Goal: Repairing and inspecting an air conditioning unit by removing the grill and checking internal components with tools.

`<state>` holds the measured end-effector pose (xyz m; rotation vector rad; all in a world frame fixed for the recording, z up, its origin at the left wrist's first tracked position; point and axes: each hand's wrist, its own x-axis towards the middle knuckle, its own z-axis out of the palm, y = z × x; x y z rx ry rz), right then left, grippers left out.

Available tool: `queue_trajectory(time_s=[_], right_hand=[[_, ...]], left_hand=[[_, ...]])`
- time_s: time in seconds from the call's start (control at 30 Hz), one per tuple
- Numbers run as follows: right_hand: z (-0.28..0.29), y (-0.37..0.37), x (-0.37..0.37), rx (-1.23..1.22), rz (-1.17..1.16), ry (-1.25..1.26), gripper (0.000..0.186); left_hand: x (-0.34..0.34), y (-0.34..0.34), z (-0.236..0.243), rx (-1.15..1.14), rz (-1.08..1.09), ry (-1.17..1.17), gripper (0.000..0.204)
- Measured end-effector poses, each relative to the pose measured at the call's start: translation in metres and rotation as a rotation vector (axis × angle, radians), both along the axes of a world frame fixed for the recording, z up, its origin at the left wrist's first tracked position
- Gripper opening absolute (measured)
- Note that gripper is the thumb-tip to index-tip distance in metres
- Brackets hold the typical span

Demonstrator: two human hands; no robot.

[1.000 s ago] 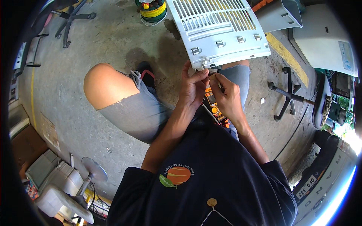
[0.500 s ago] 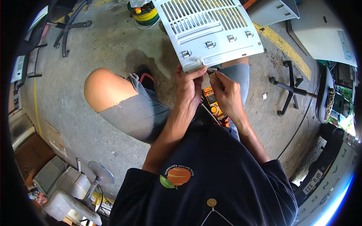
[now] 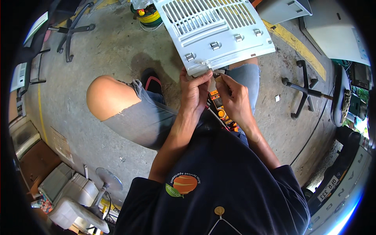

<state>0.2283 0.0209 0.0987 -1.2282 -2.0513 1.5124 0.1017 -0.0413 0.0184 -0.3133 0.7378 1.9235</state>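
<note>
A white slotted metal panel (image 3: 219, 35) with small raised clips spans the upper middle, tilted over my right thigh. My left hand (image 3: 194, 90) is closed on its near edge by the left corner, thumb on top. Beside it, my right hand (image 3: 236, 96) pinches a small tool with a dark tip against the same edge; its kind is mostly hidden by the fingers. A small pale lump (image 3: 205, 63) sits on the panel just above my left thumb. Below and between my hands, an orange and black multimeter (image 3: 219, 105) lies in my lap with a red-tipped probe lead.
A yellow-green coil (image 3: 149, 18) lies on the concrete floor beyond the panel. Wheeled chair bases stand at the far left (image 3: 70, 31) and right (image 3: 307, 90). A fan (image 3: 109, 178) and boxes (image 3: 74, 188) stand at the lower left. A car (image 3: 340, 188) is at the lower right.
The panel has shifted slightly to the left in view. Both hands keep their hold at its near edge, the right hand moving only a little.
</note>
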Motion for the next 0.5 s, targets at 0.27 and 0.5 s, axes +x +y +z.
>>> queue_trajectory(time_s=[0.27, 0.5], right_hand=[[0.0009, 0.0013, -0.002, 0.011, 0.061, -0.036, 0.009], [0.0025, 0.0058, -0.0044, 0.028, 0.093, -0.045, 0.009]], left_hand=[[-0.0015, -0.007, -0.0087, 0.104, -0.013, -0.016, 0.058], [-0.0031, -0.0066, -0.0097, 0.104, -0.007, -0.068, 0.07]])
